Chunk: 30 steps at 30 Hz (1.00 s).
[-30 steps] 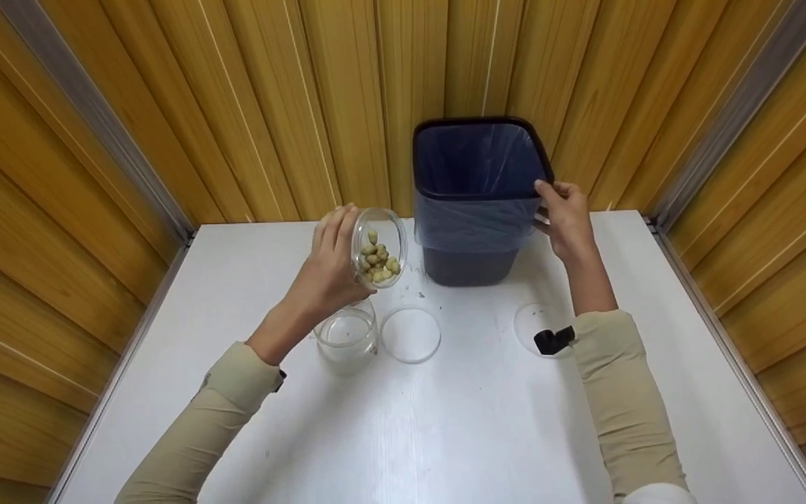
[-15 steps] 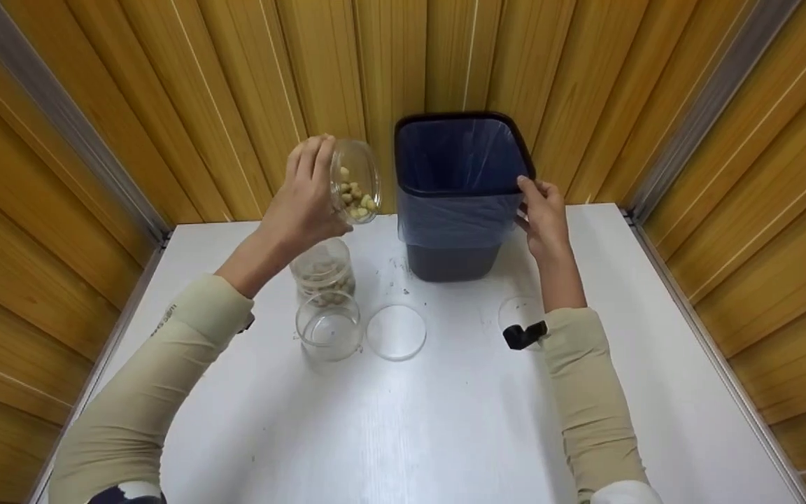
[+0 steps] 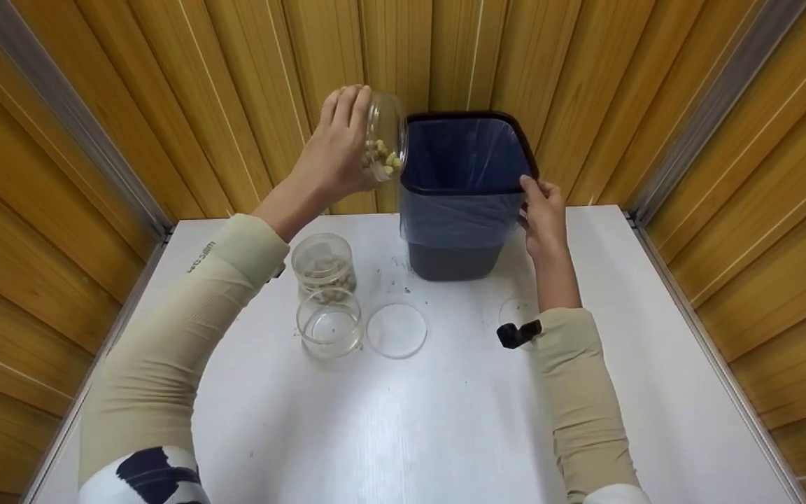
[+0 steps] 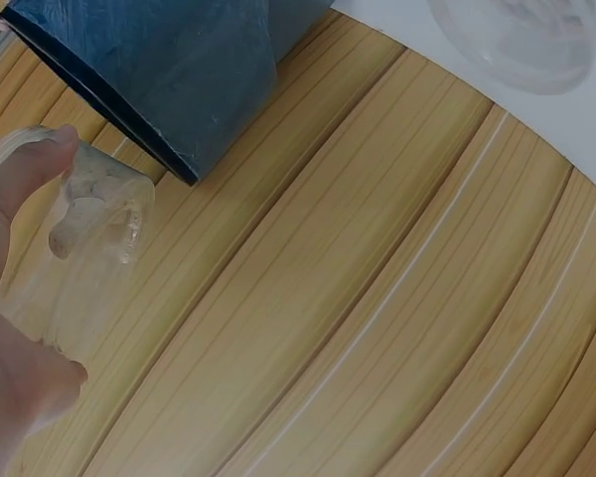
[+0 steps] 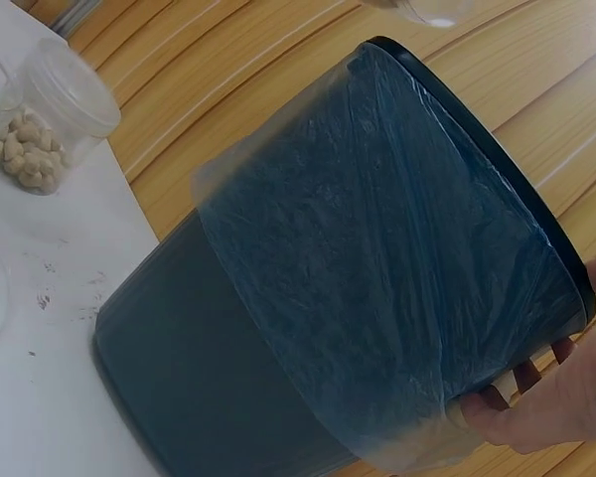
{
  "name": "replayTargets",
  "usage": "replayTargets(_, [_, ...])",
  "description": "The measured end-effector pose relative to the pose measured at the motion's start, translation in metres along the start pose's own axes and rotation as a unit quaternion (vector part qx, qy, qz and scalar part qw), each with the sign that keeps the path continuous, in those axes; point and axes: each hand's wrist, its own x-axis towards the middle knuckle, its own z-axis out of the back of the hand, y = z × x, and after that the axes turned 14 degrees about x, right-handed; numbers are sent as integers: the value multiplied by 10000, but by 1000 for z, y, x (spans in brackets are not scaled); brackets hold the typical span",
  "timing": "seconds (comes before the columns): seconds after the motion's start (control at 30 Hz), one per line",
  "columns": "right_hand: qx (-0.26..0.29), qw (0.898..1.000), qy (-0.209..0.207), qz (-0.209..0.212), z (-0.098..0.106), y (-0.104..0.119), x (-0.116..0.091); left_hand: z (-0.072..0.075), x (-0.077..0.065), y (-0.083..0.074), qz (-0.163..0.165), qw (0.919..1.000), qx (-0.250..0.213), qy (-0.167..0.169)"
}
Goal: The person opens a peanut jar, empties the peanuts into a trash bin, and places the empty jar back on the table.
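My left hand (image 3: 333, 154) grips a clear jar (image 3: 387, 115) tipped on its side, its mouth facing right at the left rim of a dark bin (image 3: 455, 262). Beige nuts (image 3: 389, 165), possibly peanuts, lie against the jar's lower wall. In the left wrist view the thumb and fingers wrap the jar (image 4: 99, 278). A thin translucent blue liner (image 5: 328, 229) is folded over the bin's rim. On the bin's right side, my right hand (image 3: 547, 217) holds the rim, thumb on top and fingers against the outer wall. The bin's bottom inside is hidden.
Left on the white table (image 3: 375, 420) stand a lidded jar of nuts (image 3: 322, 255) and, just before it, an open clear jar (image 3: 329, 339). A round clear lid (image 3: 397, 331) lies beside them. Another clear disc (image 3: 515, 308) is partly under my right forearm. Wood-look walls enclose the back and sides.
My left hand has carried the tilted jar up and away from the table, then right to the bin's left rim. The right hand stays on the rim; the head view has shifted slightly.
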Motion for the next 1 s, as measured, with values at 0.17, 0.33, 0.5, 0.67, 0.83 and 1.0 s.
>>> replayTargets(0.17, [-158,9998,-92,15,-4,-3,-2,-6,12,-4,-304,9983,498,-48])
replayTargets(0.33, [-382,9992,7,118,-7,-6,-2,-10,14,-6,-569,9933,997,-152])
replayTargets(0.5, [-441,9989,-10,135,-8,-7,-4,-13,19,-8,-711,9892,1254,-267])
replayTargets(0.67, [-444,9990,37,44,-9,-8,-5,-16,27,-11,-715,9855,1521,-212])
replayTargets(0.83, [-370,9993,65,83,-9,-7,-4,-18,35,-16,-824,9800,1805,-139])
replayTargets(1.0, [-383,9992,-33,63,-8,-6,-2,-22,40,-22,-1103,9674,2274,-171])
